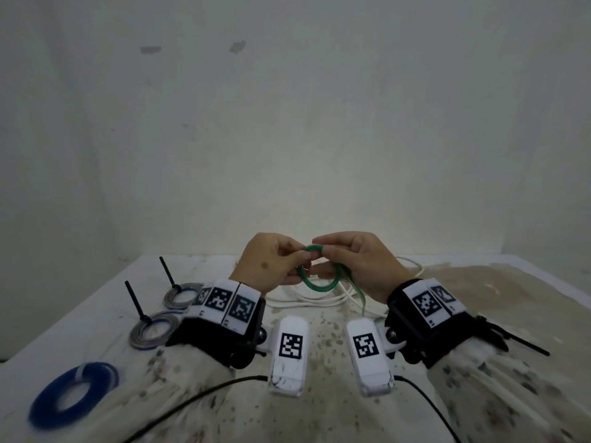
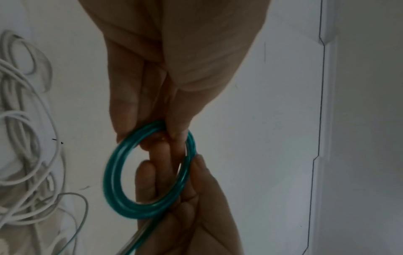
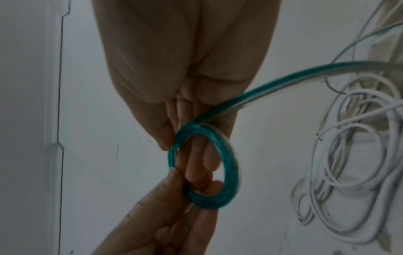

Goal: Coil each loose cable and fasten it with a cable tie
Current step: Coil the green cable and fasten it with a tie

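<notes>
Green cable coil held w/ both hands above table.

We pinch the green cable coil between L hand and R hand, fingers curled on its rim; loose tail trails toward R wrist. White cable lies uncoiled on table just beyond. Finished coils: blue coil, two grey coils at L.

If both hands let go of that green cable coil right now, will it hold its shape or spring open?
The green cable coil would probably spring open: no tie shows on it, and only the left hand and right hand pinch its turns together. Its smooth round loops look springy rather than limp. The uncoiled tail may tug it looser.
</notes>
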